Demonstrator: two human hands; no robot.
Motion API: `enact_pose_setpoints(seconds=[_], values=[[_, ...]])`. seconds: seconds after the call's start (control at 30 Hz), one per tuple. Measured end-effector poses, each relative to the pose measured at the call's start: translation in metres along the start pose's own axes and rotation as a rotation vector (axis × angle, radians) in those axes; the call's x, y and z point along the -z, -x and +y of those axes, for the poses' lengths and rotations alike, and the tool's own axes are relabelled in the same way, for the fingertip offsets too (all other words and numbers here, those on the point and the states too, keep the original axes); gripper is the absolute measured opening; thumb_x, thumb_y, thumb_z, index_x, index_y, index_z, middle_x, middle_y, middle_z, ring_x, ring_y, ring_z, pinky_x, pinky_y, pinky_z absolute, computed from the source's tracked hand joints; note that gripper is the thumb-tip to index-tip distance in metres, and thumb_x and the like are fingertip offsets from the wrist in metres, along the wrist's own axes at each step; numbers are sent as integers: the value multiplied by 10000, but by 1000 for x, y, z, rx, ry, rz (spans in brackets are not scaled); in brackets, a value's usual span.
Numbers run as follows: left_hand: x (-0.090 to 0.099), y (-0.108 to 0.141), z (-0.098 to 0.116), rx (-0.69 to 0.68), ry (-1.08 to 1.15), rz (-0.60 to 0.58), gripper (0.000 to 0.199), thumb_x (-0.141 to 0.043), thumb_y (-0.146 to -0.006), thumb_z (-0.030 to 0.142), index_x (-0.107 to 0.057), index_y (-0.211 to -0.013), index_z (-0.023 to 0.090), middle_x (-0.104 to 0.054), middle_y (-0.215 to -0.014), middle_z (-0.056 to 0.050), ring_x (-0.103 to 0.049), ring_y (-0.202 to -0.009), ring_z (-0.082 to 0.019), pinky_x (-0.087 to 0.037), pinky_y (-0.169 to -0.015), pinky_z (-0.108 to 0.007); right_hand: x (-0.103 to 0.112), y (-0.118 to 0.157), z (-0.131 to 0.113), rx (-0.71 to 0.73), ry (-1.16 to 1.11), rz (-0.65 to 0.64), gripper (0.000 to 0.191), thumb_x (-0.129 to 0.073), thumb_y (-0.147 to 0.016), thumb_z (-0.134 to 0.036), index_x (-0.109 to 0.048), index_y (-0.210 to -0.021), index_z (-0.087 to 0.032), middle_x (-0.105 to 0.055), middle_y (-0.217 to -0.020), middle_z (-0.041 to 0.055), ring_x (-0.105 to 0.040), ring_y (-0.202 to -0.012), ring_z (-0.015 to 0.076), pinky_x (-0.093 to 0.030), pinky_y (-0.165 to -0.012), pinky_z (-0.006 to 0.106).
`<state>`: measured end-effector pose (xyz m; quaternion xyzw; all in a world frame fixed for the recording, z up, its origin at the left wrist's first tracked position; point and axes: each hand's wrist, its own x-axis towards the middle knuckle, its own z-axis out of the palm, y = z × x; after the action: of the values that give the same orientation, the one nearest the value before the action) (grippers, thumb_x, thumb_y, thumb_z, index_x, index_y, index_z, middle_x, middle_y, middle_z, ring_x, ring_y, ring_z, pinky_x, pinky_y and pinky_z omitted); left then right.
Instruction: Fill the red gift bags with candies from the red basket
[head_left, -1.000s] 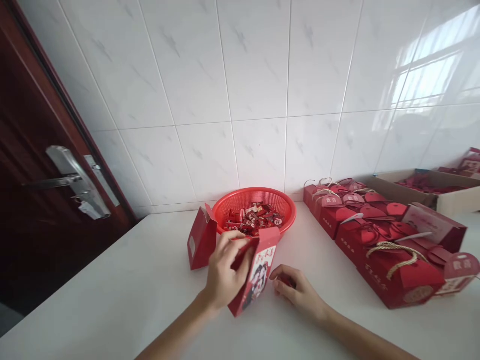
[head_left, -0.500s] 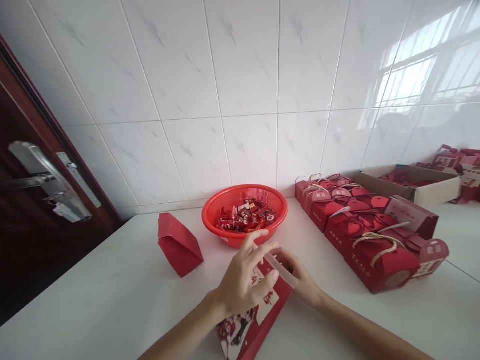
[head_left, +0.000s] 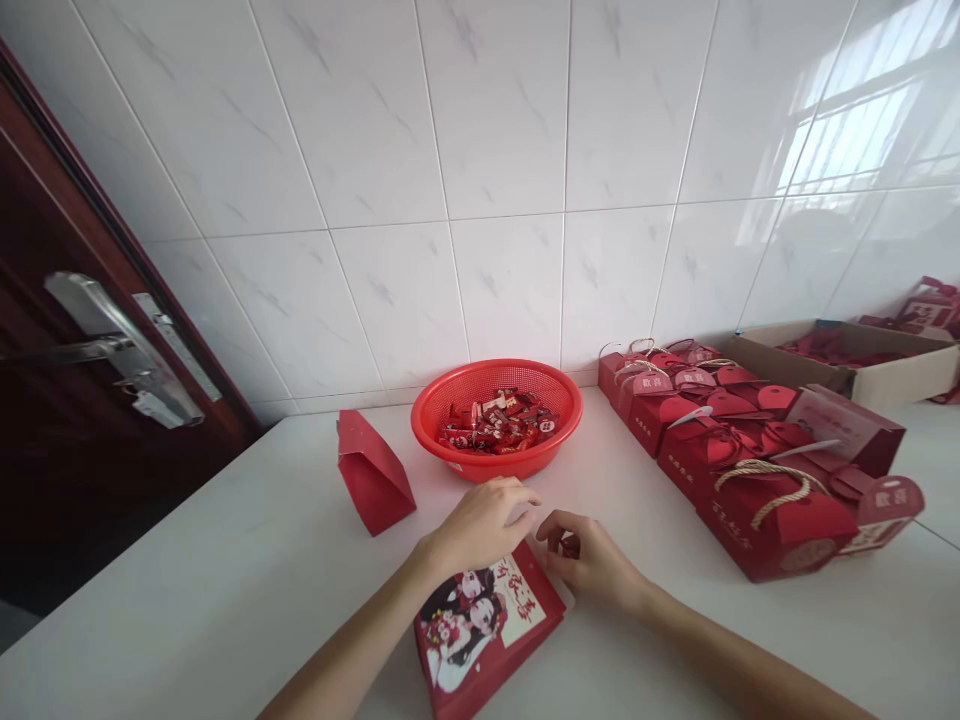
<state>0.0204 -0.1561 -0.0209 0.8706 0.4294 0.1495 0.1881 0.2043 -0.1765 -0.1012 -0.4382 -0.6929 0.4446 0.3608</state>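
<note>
- We record the printed red box (head_left: 487,630) lying on the white table (head_left: 225,560), picture face up; one second earlier the left hand held it raised and tilted.
- Half a second earlier the left fingers were spread above it; we now find that hand lower and flatter.
- The left hand (head_left: 476,525) covers the box's far edge. We see a gap between thumb and forefinger; we cannot tell whether its other fingers grip the box.
- The right hand (head_left: 596,565) is at the box's right-hand end, fingers curled and closed on a small dark-red piece (head_left: 571,546), mostly hidden.
- Just beyond the left hand we note a red basket (head_left: 517,465) with wrapped sweets (head_left: 502,420) inside.
- A second red box (head_left: 375,478) stands left of the basket.
- To the right, well apart from the hands, we list rows of red boxes (head_left: 739,450), with an open carton (head_left: 904,380) behind.
</note>
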Motion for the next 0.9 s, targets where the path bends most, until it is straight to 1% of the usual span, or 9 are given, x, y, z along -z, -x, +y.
enact_pose_setpoints(seconds=[0.1,0.23,0.3,0.43,0.53,0.63,0.73,0.8,0.9], values=[[-6,4,-12,79,-8,-36,319,-501,-893,253,-720,-1120,203,-727,-1158,-82,-659,-1097,-255,-491,-938,-347,-1,2,-3,-12,147,36,137,-577,-704,-112,-606,-821,-177,-551,-649,-36,-459,-590,107,-376,-578,232],[-10,10,-19,117,-13,-56,332,-540,-872,280,-708,-1150,214,-718,-1202,-82,-654,-1127,-269,-494,-947,-348,-2,5,-9,-50,220,-10,67,-574,-719,-121,-597,-743,-178,-549,-628,-28,-453,-582,110,-349,-572,239],[-10,12,-20,129,7,-58,343,-540,-879,307,-703,-1165,214,-717,-1214,-81,-654,-1117,-272,-495,-938,-351,-3,6,-7,-71,160,-41,87,-583,-716,-128,-592,-786,-180,-525,-617,-43,-443,-582,106,-340,-572,236],[-9,14,-21,150,100,-103,368,-533,-893,353,-700,-1179,194,-738,-1146,-90,-684,-1013,-260,-518,-866,-340,-6,6,-4,-38,-54,-103,246,-609,-687,-113,-582,-922,-181,-481,-632,-75,-388,-582,85,-311,-568,220],[-6,15,-19,131,223,-109,397,-529,-915,404,-682,-1208,185,-730,-1155,-93,-672,-1033,-253,-507,-890,-335,-2,5,-11,-16,-243,-87,219,-674,-720,-186,-577,-916,-177,-500,-677,-65,-377,-579,72,-306,-553,212],[0,15,-13,86,396,-13,393,-571,-901,453,-680,-1162,180,-714,-1154,-82,-642,-1052,-251,-487,-915,-333,10,4,-24,-19,-453,-27,344,-756,-758,-381,-550,-966,-199,-563,-750,-39,-476,-608,89,-364,-543,209],[4,15,-3,81,599,117,303,-582,-892,438,-681,-946,157,-701,-902,-42,-630,-838,-195,-491,-782,-292,24,5,-36,-13,-552,45,442,-788,-747,-490,-531,-977,-214,-629,-812,1,-595,-672,142,-448,-574,240],[5,16,3,81,681,216,282,-583,-892,416,-639,-795,158,-642,-757,-10,-578,-716,-155,-466,-702,-263,29,6,-40,-18,-552,81,455,-789,-746,-518,-544,-983,-215,-655,-827,22,-610,-660,153,-444,-538,236],[7,18,8,45,702,380,272,-596,-899,398,-616,-760,166,-604,-718,7,-542,-688,-138,-439,-670,-248,34,8,-41,-18,-509,98,433,-783,-747,-537,-596,-949,-203,-641,-769,14,-548,-582,114,-373,-473,202]])
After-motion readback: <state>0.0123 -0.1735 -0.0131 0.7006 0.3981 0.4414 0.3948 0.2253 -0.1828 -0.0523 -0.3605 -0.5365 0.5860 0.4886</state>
